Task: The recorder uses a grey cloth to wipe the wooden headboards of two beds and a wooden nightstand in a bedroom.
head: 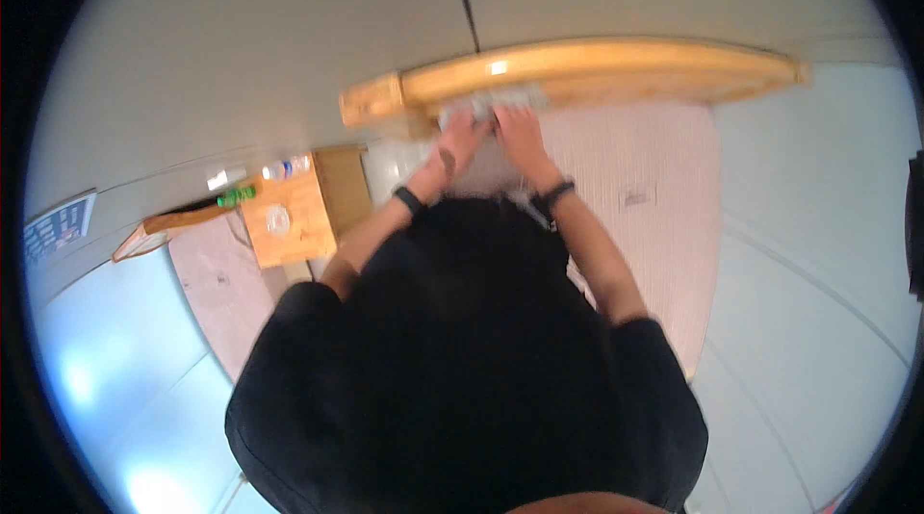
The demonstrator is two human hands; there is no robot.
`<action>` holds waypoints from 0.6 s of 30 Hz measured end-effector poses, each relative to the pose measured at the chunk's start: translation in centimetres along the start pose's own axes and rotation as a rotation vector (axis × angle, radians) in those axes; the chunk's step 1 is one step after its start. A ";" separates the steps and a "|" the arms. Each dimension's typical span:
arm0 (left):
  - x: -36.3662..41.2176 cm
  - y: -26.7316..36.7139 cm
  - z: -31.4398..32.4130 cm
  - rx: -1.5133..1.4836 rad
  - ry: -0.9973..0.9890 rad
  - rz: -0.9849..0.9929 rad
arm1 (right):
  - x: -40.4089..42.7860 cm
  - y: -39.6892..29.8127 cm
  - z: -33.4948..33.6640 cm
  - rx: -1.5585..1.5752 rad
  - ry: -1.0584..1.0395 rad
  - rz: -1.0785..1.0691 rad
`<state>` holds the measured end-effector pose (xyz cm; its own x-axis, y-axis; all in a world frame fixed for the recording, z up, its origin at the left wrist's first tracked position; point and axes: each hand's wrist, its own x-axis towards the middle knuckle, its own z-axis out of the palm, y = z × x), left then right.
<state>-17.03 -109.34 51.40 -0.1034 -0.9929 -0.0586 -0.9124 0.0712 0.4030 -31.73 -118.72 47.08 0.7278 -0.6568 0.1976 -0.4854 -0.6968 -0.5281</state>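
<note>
Both hands reach forward to the head end of a bed, close under its wooden headboard (606,66). My left hand (462,137) and my right hand (518,135) are side by side, a narrow gap between them. Their fingers meet a pale grey-white item (520,95), possibly cloth, that lies against the headboard. It is blurred, and whether the fingers grip it or only press on it cannot be told. Beneath and to the right spreads the pinkish, finely striped bed surface (635,153). My dark-clothed torso hides its near middle part.
A wooden nightstand (289,240) stands at the left, with a clear glass dish (277,220), a clear bottle (287,167) and a green bottle (237,196) on it. Beyond it is a second bed (213,276). A wall (289,45) rises behind the headboard; pale floor (794,189) lies right.
</note>
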 end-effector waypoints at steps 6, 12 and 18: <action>6.6 3.8 2.4 -0.129 0.148 0.169 | -0.4 6.7 -6.4 0.077 0.052 0.007; 13.0 7.4 0.7 -0.509 0.222 0.327 | 0.0 14.1 -6.7 0.407 0.295 0.294; 13.5 10.4 -4.5 -0.501 0.445 0.521 | 1.3 9.8 -16.3 0.876 0.326 0.283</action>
<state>-26.10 -122.47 58.91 -0.2006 -0.7977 0.5688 -0.4974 0.5831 0.6423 -43.43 -131.07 55.63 0.4064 -0.9061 0.1178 0.0062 -0.1263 -0.9920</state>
